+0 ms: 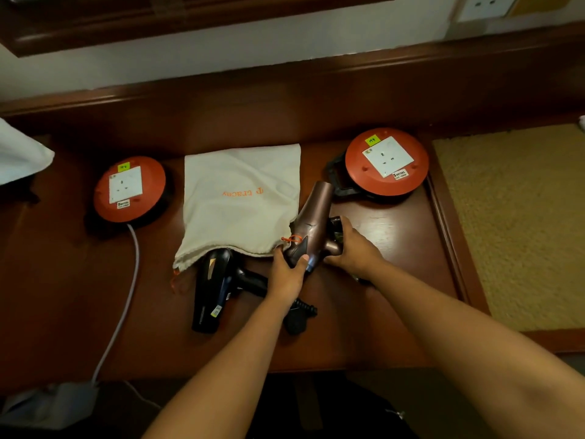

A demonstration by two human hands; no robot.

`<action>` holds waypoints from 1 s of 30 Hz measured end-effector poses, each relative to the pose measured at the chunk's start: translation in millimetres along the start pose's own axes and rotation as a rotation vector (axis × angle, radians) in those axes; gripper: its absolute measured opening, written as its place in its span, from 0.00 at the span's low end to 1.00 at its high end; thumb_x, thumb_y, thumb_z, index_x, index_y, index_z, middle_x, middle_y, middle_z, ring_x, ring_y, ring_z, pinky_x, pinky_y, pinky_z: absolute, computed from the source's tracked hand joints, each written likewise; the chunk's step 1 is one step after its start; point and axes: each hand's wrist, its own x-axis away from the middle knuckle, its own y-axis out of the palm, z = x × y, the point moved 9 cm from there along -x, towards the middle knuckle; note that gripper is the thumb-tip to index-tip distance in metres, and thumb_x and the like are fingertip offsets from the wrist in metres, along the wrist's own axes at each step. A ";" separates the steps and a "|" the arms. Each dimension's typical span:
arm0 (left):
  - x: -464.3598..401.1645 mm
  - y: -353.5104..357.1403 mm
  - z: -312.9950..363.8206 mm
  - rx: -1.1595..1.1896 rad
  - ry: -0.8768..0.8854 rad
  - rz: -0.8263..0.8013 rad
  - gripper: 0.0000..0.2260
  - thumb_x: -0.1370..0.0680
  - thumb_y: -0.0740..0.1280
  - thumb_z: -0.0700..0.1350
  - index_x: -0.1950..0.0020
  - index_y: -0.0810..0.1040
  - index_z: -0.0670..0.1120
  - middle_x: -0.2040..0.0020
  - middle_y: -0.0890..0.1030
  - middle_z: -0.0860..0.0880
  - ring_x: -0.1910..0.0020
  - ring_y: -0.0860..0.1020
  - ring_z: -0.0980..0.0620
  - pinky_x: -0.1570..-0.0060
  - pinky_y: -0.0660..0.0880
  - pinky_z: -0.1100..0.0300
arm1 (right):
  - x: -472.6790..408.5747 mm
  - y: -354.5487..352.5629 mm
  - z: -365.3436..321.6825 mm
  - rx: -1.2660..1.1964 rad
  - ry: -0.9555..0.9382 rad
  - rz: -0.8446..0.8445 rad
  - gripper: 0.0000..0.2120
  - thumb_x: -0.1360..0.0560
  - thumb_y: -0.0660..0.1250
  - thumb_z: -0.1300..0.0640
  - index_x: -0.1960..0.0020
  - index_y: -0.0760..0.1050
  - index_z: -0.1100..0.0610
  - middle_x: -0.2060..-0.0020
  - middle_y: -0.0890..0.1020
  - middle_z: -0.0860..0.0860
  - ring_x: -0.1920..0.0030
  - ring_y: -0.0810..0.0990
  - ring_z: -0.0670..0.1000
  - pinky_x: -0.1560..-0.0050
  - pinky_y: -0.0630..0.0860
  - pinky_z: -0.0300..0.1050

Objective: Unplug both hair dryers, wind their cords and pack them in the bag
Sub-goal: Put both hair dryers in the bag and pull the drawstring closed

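A bronze hair dryer (311, 223) is held just above the table at the right edge of the cream cloth bag (240, 198). My left hand (286, 275) grips its handle from below. My right hand (351, 245) grips its rear end together with a dark bundle that may be its cord. A black hair dryer (215, 288) lies on the table with its nose at the bag's open mouth. Its black plug (299, 316) lies near my left forearm. The bag lies flat with orange lettering on it.
Two orange cord reels with white sockets sit on the wooden table (395, 248), the left reel (129, 190) with a pale cable running off the front edge, the right reel (386, 161) behind my right hand. A yellow carpet (512, 223) lies to the right. A wall socket (484, 4) is at the top right.
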 end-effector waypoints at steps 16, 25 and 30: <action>17.5 -17.2 16.5 -0.088 0.111 -0.099 0.27 0.24 0.69 0.49 0.27 0.64 0.50 0.39 0.76 0.47 0.41 0.77 0.47 0.39 0.74 0.48 | 47.8 -17.6 8.3 0.022 0.025 0.141 0.35 0.30 0.71 0.43 0.30 0.57 0.48 0.38 0.77 0.51 0.41 0.77 0.55 0.48 0.75 0.48; 27.4 -66.2 27.8 -0.440 0.298 -0.100 0.14 0.21 0.64 0.42 0.36 0.76 0.43 0.40 0.79 0.45 0.39 0.75 0.48 0.41 0.69 0.60 | 108.3 -62.6 1.0 0.121 0.041 0.218 0.37 0.29 0.71 0.46 0.27 0.57 0.51 0.39 0.78 0.52 0.43 0.78 0.55 0.54 0.70 0.43; 9.1 -134.9 21.5 -0.673 0.409 0.010 0.13 0.22 0.64 0.40 0.38 0.77 0.41 0.40 0.78 0.42 0.37 0.72 0.43 0.36 0.68 0.52 | 135.8 -65.1 -48.3 0.195 -0.036 0.187 0.37 0.29 0.72 0.47 0.27 0.57 0.51 0.38 0.78 0.54 0.42 0.78 0.55 0.54 0.69 0.42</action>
